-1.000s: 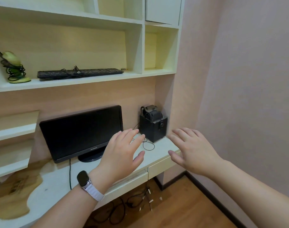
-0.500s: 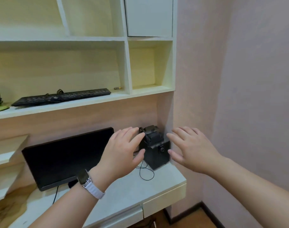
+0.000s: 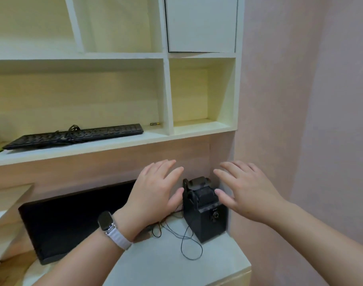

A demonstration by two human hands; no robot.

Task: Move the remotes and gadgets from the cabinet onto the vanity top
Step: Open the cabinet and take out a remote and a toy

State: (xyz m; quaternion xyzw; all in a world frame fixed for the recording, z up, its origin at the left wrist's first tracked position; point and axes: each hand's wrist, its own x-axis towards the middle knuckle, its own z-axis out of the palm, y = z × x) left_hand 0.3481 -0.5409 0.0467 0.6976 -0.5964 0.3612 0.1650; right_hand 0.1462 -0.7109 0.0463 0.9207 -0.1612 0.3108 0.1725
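Note:
A closed white cabinet door (image 3: 201,23) sits at the top right of the shelf unit. The pale vanity top (image 3: 172,263) lies below it. My left hand (image 3: 153,193), with a watch on the wrist, and my right hand (image 3: 244,190) are both raised with fingers spread and hold nothing. They hover on either side of a black boxy gadget (image 3: 203,209) that stands in the back right corner of the top. No remotes show in view.
A black keyboard (image 3: 77,135) and a small battery (image 3: 154,124) lie on the open shelf. A black monitor (image 3: 73,219) stands on the top at left. A thin black cable (image 3: 189,246) loops beside the gadget. A pink wall (image 3: 300,120) closes the right side.
The view has tilted up and moved closer to the shelves, bringing the closed cabinet door into view. Both hands rose with it and stay spread and empty.

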